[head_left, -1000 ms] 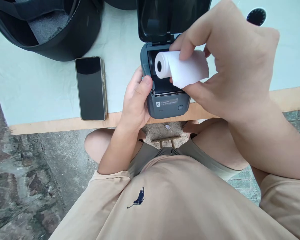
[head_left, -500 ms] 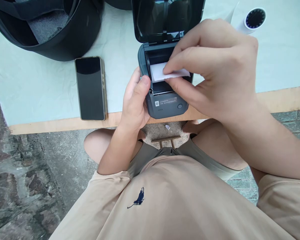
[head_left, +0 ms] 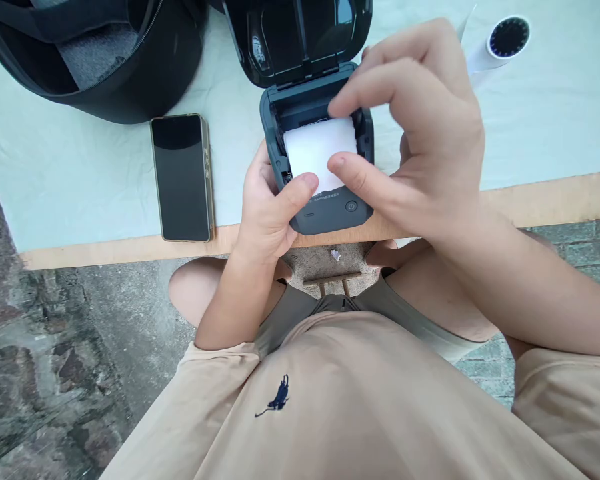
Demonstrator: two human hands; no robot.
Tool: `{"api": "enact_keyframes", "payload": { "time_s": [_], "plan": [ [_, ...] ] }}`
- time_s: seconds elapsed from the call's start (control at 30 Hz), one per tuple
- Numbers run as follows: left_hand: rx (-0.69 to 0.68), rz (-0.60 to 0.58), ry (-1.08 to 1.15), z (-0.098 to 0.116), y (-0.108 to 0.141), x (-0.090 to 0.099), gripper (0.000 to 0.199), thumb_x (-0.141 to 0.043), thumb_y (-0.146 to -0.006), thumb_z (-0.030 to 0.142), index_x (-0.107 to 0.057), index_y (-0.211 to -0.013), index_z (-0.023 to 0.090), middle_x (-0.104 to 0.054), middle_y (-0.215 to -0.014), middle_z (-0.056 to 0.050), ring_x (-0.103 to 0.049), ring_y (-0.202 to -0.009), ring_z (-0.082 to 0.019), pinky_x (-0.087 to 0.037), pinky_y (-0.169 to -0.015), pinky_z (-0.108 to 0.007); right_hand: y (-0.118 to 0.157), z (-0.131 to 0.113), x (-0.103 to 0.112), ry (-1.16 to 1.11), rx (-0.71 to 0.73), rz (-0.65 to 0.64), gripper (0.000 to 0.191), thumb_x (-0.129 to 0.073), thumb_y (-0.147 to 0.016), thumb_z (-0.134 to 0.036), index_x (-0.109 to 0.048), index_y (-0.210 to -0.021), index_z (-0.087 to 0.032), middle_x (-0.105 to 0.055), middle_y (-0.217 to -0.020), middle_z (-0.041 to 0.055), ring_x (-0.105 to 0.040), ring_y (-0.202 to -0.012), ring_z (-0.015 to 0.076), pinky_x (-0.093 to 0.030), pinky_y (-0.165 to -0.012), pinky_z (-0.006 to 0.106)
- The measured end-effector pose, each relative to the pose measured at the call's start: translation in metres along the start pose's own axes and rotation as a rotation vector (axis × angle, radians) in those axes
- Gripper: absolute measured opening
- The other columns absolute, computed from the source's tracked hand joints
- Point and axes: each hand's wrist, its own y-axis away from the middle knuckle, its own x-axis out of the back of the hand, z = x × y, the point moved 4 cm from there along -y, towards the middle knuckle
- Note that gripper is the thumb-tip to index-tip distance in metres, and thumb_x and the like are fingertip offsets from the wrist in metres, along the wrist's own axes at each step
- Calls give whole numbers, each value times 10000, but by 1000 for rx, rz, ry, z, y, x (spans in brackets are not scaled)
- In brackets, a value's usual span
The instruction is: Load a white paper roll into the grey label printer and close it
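A small dark label printer [head_left: 325, 220] sits at the table's front edge with its glossy black lid [head_left: 300, 40] swung up. My left hand [head_left: 270, 207] grips the printer's left side, and its thumb lies on the white paper [head_left: 315, 147]. That paper spreads over the inside of the printer, its torn end reaching onto the front panel. Above the paper's right side is my right hand [head_left: 420, 133], thumb and index finger spread apart. Its thumb tip is at the paper's right part; whether it presses on it I cannot tell.
Left of the printer lies a phone [head_left: 183, 177] with a dark screen. An open black zippered case [head_left: 130, 87] stands at the back left, with grey material inside. A white paper roll [head_left: 500, 47] with a dark core lies at the back right. The wooden table edge [head_left: 95, 250] runs along the front.
My right hand has opened from its pinch on the paper. The paper now lies forward over the printer's front. The printer has shifted slightly left and turned a little.
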Motion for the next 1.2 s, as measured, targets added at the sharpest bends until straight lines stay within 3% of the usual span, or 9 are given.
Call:
{"api": "enact_keyframes", "payload": {
  "time_s": [0.2, 0.33, 0.47, 0.6, 0.7, 0.8, 0.9, 1.1, 1.2],
  "plan": [
    [-7, -16, -22, -2, 0, 3, 511, -733, -676, 424, -542, -1114, 242, -647, -1031, -42, -662, -1014, -271, -557, -828, -395, 1, 8, -8, -367, -259, -108, 528, -578, -810, -320, -341, -1281, -294, -317, -1412, -25, -392, -1268, 122, -534, -798, 180],
    [19, -37, 19, 2, -1, -2, 447, -694, -711, 427, -541, -1098, 261, -641, -983, -30, -669, -963, -242, -554, -807, -372, 0, 13, -18, -664, -285, -240, 610, -577, -813, -320, -248, -1325, -288, -193, -1485, -18, -523, -1055, 70, -504, -610, 139],
    [-18, 50, 3, 4, 1, -2, 395, -675, -745, 411, -539, -1081, 253, -631, -982, -26, -666, -938, -214, -538, -821, -360, 0, 14, -18, -717, -260, -269, 646, -612, -795, -355, -251, -1328, -289, -203, -1498, -23, -527, -1076, 79, -527, -661, 154],
    [-50, 27, -36, 2, 2, -2, 455, -720, -708, 366, -528, -1104, 251, -633, -998, -28, -662, -923, -211, -551, -790, -346, 3, 14, -17, -769, -296, -335, 740, -645, -770, -382, -208, -1361, -303, -145, -1542, -27, -514, -1173, 116, -548, -731, 179],
    [-45, 9, -35, 1, 0, -2, 490, -746, -682, 314, -523, -1115, 257, -631, -998, -26, -656, -936, -208, -555, -812, -353, 6, 18, -17, -784, -322, -376, 817, -663, -755, -367, -158, -1393, -298, -232, -1520, 10, -518, -1185, 137, -557, -754, 204],
    [-48, 29, -45, 1, 0, 0, 491, -733, -687, 402, -528, -1112, 266, -633, -992, -27, -664, -923, -218, -553, -807, -365, 8, 21, -18, -756, -316, -400, 841, -671, -746, -343, -144, -1402, -314, -374, -1439, 19, -530, -1164, 138, -554, -788, 216],
    [-32, 44, -56, -1, 0, 1, 485, -715, -699, 445, -534, -1114, 269, -631, -1007, -30, -668, -950, -234, -543, -827, -377, 8, 20, -18, -734, -301, -400, 834, -657, -756, -347, -133, -1403, -301, -392, -1420, 25, -526, -1163, 130, -546, -815, 218],
    [-32, -1, -37, -1, 0, 0, 538, -747, -664, 422, -520, -1128, 273, -636, -1014, -31, -664, -989, -253, -549, -833, -386, 5, 18, -17, -747, -310, -363, 744, -583, -820, -320, -133, -1406, -231, -529, -1233, 48, -525, -1153, 127, -529, -705, 186],
    [-31, 9, -34, -1, 0, 0, 541, -756, -653, 415, -520, -1120, 280, -635, -1015, -32, -662, -988, -256, -548, -831, -391, 5, 18, -18, -757, -323, -373, 768, -613, -792, -329, -145, -1398, -267, -496, -1282, 33, -546, -1112, 122, -541, -715, 190]
  ]
}}
